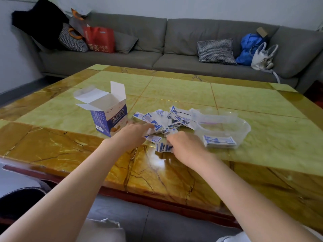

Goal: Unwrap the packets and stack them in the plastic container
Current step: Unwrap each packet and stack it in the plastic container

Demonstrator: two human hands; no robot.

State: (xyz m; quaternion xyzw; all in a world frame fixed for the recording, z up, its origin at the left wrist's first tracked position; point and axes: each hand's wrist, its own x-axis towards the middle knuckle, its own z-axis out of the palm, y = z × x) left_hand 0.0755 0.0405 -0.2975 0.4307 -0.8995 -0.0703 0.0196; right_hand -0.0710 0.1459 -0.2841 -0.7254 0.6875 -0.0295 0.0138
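Marble-patterned table (pixel 174 91) before a grey sofa (pixel 174 41), with both hands at a pile of packets (pixel 167 119).
Left hand (pixel 134 135), fingers extended, touches the pile beside the open carton (pixel 108 112); right hand (pixel 185 145) grips several packets; plastic container (pixel 244 128), at right, holds a stack (pixel 218 140).

The table (pixel 174 95) top is glossy polished stone, green and amber with dark veins, mirroring light near its dark red lacquered edge. The container (pixel 244 130) is thin clear plastic, slightly cloudy. The packets (pixel 167 119) are smooth white paper printed blue. The box (pixel 108 117) is matt white card inside, printed outside. The sofa (pixel 174 41) is matt grey cloth.
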